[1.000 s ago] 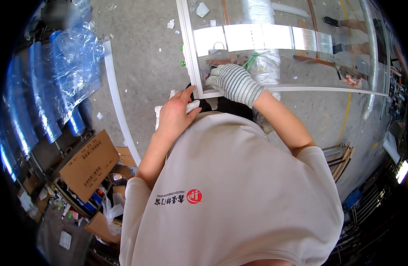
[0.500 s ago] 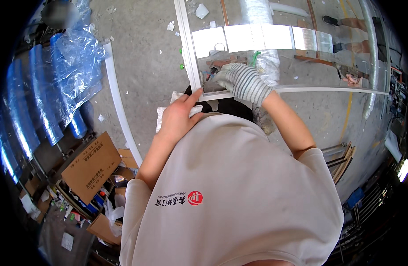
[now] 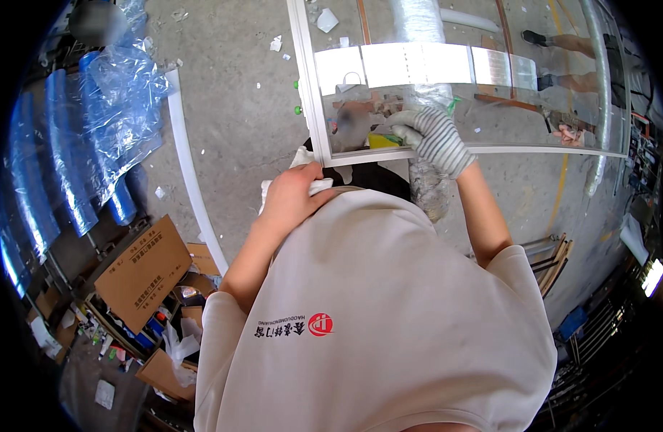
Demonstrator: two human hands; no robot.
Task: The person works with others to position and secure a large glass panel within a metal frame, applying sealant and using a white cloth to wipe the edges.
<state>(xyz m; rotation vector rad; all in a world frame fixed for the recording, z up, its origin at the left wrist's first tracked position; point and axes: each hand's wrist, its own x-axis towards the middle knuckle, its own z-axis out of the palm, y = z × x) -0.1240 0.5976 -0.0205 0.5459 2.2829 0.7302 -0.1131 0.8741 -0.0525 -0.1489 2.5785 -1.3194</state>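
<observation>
A large glass pane in a white frame (image 3: 315,108) lies in front of me, its near left corner close to my body. My left hand (image 3: 294,193), bare, is closed on a bunched white cloth (image 3: 321,186) just beside that corner. My right hand (image 3: 438,139) wears a white glove with grey stripes. It sits over the frame's near edge and the glass, fingers bent together toward the left; whatever they may pinch is hidden. A yellow-green patch (image 3: 384,140) shows left of its fingertips, at the glass; I cannot tell whether it is a thing or a reflection.
Another person's legs (image 3: 572,45) and hand (image 3: 567,135) show at the right part of the pane. Blue film-wrapped rolls (image 3: 65,144) stand at left, with a long white strip (image 3: 191,165) on the floor. Cardboard (image 3: 144,272) and cluttered shelves lie lower left.
My right hand has moved right along the near edge, and the yellow-green patch has come into view. My left index finger has drawn back from the frame corner.
</observation>
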